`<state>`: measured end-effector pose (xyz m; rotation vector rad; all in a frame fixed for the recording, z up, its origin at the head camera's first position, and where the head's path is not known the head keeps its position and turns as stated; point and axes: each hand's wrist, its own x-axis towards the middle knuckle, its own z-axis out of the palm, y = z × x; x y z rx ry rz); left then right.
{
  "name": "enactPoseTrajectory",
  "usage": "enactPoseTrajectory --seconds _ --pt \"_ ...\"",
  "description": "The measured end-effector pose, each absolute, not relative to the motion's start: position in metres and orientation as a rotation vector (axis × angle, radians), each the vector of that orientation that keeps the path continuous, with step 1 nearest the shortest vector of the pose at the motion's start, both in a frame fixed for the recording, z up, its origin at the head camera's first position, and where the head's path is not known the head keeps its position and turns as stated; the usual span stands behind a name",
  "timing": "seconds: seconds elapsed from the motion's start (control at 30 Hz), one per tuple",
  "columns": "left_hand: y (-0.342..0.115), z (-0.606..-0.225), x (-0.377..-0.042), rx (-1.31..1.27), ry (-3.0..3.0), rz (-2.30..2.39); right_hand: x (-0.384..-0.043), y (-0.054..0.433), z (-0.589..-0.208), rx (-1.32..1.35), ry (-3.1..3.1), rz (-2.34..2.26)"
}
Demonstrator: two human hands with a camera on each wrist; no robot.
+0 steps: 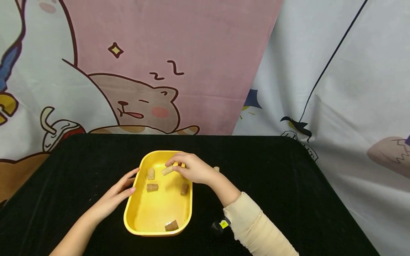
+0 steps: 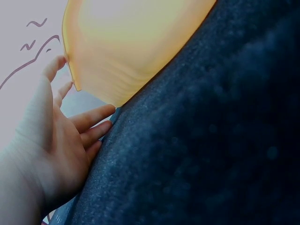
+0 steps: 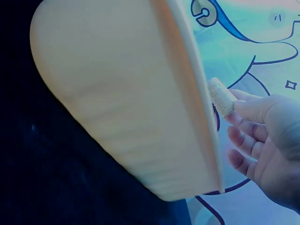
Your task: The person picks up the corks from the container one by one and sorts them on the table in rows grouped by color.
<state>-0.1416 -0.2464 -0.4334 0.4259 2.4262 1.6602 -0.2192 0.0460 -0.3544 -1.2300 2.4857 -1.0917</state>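
My right hand (image 1: 195,169) is over the far part of a yellow tray (image 1: 134,217). Between its thumb and fingers it pinches a pale, speckled, cork-like cylinder (image 3: 222,97), above the tray floor in the head view. My left hand (image 1: 116,197) touches the tray's left side with spread, fairly straight fingers; the left wrist view shows fingertips at the rim and lower edge. Inside the tray lie a pale piece (image 1: 151,174) and brown pieces: one at the left (image 1: 152,187), one by the right wall (image 1: 184,189), and a shiny one (image 1: 171,225) at the near end.
A black cloth (image 1: 272,185) covers the table. Partly hidden behind my right wrist is another pale piece (image 1: 216,169) on the cloth. A dark device with a yellow label (image 1: 223,224) is beside the right sleeve. A printed curtain (image 1: 208,71) hangs behind the table.
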Motion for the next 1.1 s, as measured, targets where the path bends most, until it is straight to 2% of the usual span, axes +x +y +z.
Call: enactPoseTrajectory --seconds 0.43,0.77,1.1 --pt "-0.245 -0.433 -0.141 0.436 2.433 1.655 -0.215 0.084 -0.343 -1.312 2.500 -1.115" --pt "-0.248 -0.433 -0.141 0.434 2.422 1.669 -0.218 0.115 -0.343 -1.195 2.509 -1.102" --pt "-0.246 -0.432 -0.140 0.417 2.422 1.663 -0.223 0.143 -0.352 -1.193 2.589 -1.028"
